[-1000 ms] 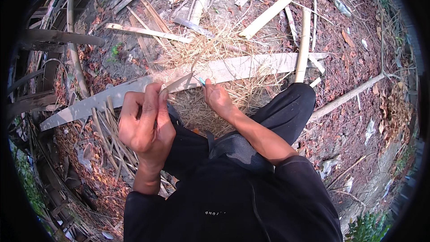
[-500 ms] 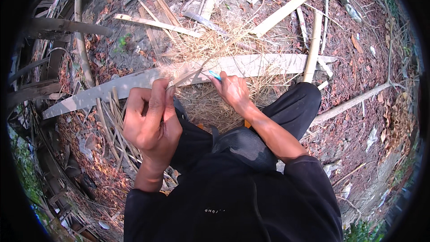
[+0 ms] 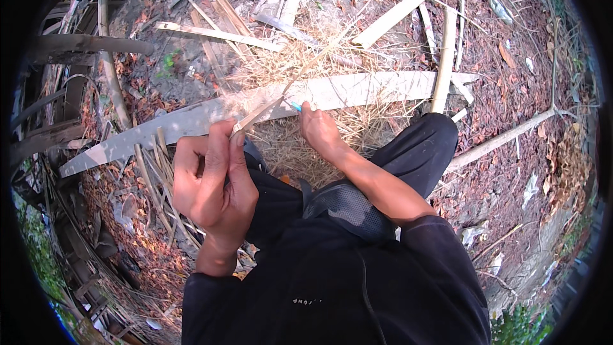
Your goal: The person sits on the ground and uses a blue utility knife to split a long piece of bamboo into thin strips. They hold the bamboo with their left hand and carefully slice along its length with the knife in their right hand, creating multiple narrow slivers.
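the left hand (image 3: 211,179) is raised toward the camera, its fingers curled narrow and pinched on the near end of a thin bamboo strip (image 3: 262,114); the strip comes out between the fingertips at the top of the hand and runs up and to the right, away from the person, toward the right hand (image 3: 319,129). the right hand sits lower and further out, just above the knee, closed around a small tool with a blue handle (image 3: 294,106); only a short blue tip shows past the thumb side, and it lies right at the far part of the strip, though whether blade and strip touch cannot be told. beyond the hands the strip thins into a fine sliver (image 3: 313,67) that rises over a heap of pale shavings (image 3: 300,147) spread on the ground between the knees. behind the shavings a long flat pale plank (image 3: 357,89) lies across the ground from left to right, with the hands in front of it. more split bamboo pieces (image 3: 396,9) lie scattered beyond, a bundle of thin slats (image 3: 159,179) lies left of the left hand, and brown dry leaves (image 3: 511,153) cover the ground to the right.
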### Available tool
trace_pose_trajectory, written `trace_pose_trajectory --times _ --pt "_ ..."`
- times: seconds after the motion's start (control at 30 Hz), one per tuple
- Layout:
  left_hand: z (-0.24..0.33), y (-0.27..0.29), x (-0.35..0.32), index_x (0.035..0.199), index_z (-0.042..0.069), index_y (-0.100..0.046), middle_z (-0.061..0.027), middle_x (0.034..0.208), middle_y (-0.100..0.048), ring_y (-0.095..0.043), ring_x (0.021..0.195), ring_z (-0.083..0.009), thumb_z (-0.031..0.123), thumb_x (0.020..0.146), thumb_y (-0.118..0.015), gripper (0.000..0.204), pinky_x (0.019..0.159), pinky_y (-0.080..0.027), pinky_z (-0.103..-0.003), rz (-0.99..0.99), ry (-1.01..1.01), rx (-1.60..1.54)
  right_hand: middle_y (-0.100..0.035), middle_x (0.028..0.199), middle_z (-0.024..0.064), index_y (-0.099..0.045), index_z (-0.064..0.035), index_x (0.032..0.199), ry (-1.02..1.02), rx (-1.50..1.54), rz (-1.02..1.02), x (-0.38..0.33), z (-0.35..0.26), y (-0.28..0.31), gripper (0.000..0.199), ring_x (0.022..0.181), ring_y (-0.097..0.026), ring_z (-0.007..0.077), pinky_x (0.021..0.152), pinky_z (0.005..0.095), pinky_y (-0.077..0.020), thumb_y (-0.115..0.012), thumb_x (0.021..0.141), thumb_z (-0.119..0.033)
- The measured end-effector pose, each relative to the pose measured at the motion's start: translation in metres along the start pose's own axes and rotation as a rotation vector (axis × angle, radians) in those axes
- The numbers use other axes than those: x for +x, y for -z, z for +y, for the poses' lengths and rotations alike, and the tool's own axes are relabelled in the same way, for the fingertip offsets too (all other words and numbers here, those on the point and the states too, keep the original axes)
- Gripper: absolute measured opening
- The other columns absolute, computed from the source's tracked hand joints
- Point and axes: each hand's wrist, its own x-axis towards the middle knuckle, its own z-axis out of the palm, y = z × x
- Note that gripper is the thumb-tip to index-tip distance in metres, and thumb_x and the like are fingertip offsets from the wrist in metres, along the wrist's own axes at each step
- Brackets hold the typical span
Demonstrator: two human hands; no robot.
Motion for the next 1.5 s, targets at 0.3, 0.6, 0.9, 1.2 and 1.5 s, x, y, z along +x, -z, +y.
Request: trace_pose_trajectory --times 0.3,0.6,0.9,1.2,1.5 --pt "0.008 -0.005 -0.001 0.108 -0.014 -0.068 -0.0154 0.082 -0.065 -0.053 0.062 -0.0170 -0.013 0.083 -0.071 0.025 0.053 -0.045 -0.027 -0.084 -0.059 0.001 -0.058 0.061 0.0152 -0.056 0.0053 0.109 0.079 -0.064 0.146 0.038 0.044 -0.068 0.030 0.048 -0.059 0.0274 0.050 0.0419 -0.0499 -0.045 0.104 -0.023" --pt "0.012 0.006 -0.006 0.107 -0.010 -0.069 -0.0124 0.087 -0.067 -0.054 0.069 -0.0173 -0.014 0.084 -0.068 0.024 0.064 -0.047 -0.029 -0.131 0.034 -0.006 -0.062 0.064 0.0237 -0.055 0.0003 0.100 0.003 0.484 -0.024 0.029 0.040 -0.032 0.038 0.051 -0.059 0.0412 0.047 0.0475 -0.0469 -0.045 0.105 -0.036" --pt "0.001 -0.001 0.004 0.108 -0.009 -0.069 -0.0121 0.086 -0.066 -0.050 0.061 -0.0143 -0.013 0.081 -0.071 0.027 0.051 -0.041 -0.026 -0.051 -0.036 0.005 -0.056 0.062 0.0180 -0.046 0.0049 0.122 0.207 -0.006 0.255 0.010 0.011 0.007 0.032 0.052 -0.057 0.0358 0.047 0.0469 -0.0444 -0.050 0.100 -0.017" --pt "0.005 -0.002 0.006 0.105 -0.009 -0.070 -0.0107 0.085 -0.066 -0.051 0.064 -0.0152 -0.011 0.085 -0.067 0.020 0.060 -0.044 -0.027 -0.124 0.013 0.021 -0.068 0.077 0.0237 -0.056 0.0010 0.112 -0.294 -0.004 -0.168 0.050 0.001 -0.031 0.028 0.060 -0.068 0.0308 0.047 0.0421 -0.0509 -0.040 0.106 -0.021" --pt "0.001 0.005 0.012 0.105 -0.010 -0.069 -0.0100 0.081 -0.063 -0.049 0.064 -0.0153 -0.012 0.086 -0.066 0.019 0.061 -0.044 -0.028 -0.130 0.029 0.038 -0.055 0.063 0.0150 -0.051 -0.0017 0.102 -0.301 0.602 -0.324 0.053 0.024 0.003 0.033 0.047 -0.054 0.0255 0.046 0.0412 -0.0450 -0.042 0.107 -0.033"
